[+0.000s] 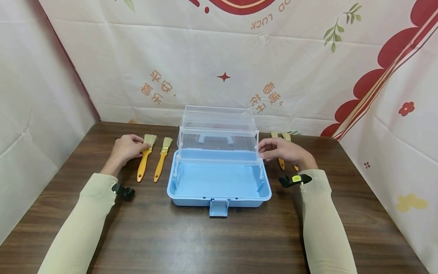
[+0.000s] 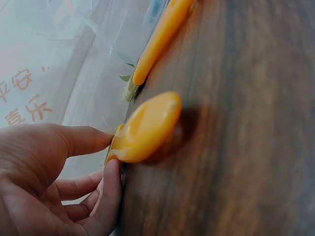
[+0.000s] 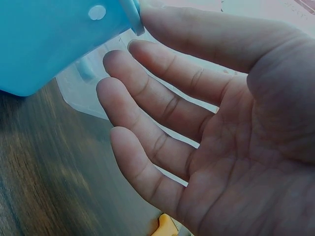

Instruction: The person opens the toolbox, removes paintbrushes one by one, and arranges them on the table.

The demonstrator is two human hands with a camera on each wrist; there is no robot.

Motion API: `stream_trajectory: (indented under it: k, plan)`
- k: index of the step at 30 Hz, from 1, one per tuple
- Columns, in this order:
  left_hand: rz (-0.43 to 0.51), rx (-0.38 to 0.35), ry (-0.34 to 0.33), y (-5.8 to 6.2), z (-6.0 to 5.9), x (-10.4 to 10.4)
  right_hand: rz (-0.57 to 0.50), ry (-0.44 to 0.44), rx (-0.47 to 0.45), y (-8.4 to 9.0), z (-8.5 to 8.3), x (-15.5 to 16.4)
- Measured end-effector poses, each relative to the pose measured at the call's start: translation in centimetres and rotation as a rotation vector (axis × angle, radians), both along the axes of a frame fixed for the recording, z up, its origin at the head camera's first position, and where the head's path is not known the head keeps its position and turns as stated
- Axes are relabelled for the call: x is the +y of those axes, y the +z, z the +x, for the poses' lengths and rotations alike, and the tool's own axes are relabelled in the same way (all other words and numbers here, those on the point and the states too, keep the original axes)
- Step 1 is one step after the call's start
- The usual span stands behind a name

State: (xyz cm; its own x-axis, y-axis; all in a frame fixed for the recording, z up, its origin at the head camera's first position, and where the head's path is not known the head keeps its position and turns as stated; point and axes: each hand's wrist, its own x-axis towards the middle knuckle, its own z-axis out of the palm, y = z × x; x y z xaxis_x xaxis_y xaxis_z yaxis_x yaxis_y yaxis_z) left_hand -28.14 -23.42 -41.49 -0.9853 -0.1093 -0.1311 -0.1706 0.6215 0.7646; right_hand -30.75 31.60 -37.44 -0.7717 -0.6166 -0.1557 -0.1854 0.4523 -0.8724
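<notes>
My left hand [image 1: 126,148] pinches a paintbrush [image 1: 142,167] with a yellow handle between thumb and fingers, near its metal collar. The left wrist view shows the handle end [image 2: 155,125] pointing toward the camera, over its shadow on the table. A second, narrower paintbrush [image 1: 159,167] lies just to the right. In the middle stands a light blue toolbox [image 1: 191,203], opened, its clear plastic trays and lid [image 1: 219,118] raised at the back. My right hand [image 1: 285,149] is at the toolbox's right side, thumb at the blue rim, other fingers [image 3: 157,98] loosely extended and holding nothing.
Two more yellow-handled paintbrushes, one [image 1: 281,164] and another [image 1: 295,168], lie partly hidden behind the right hand. The toolbox's front latch [image 1: 219,209] hangs down. A printed cloth [image 1: 219,53] closes off the table's [image 1: 191,243] back edge.
</notes>
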Motion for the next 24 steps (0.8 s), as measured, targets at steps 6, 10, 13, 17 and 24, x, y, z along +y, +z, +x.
stream_trajectory:
  k: [6,10,13,17,24]
  plan:
    - [-0.003,0.009,0.000,-0.09,0.05,0.02,-0.009,0.000,-0.005,-0.02,0.04,-0.04]
    - [-0.004,0.008,0.003,-0.14,0.05,0.01,-0.008,-0.002,-0.002,-0.04,0.00,-0.05]
    - [-0.012,0.010,0.003,-0.15,0.00,0.07,-0.004,-0.003,0.001,-0.06,-0.01,-0.06]
    - [-0.029,0.013,0.001,-0.16,-0.05,0.16,-0.007,-0.002,0.000,-0.05,0.03,-0.08]
    - [-0.039,0.006,-0.003,-0.17,0.04,0.24,-0.017,0.007,-0.004,-0.12,-0.03,-0.04]
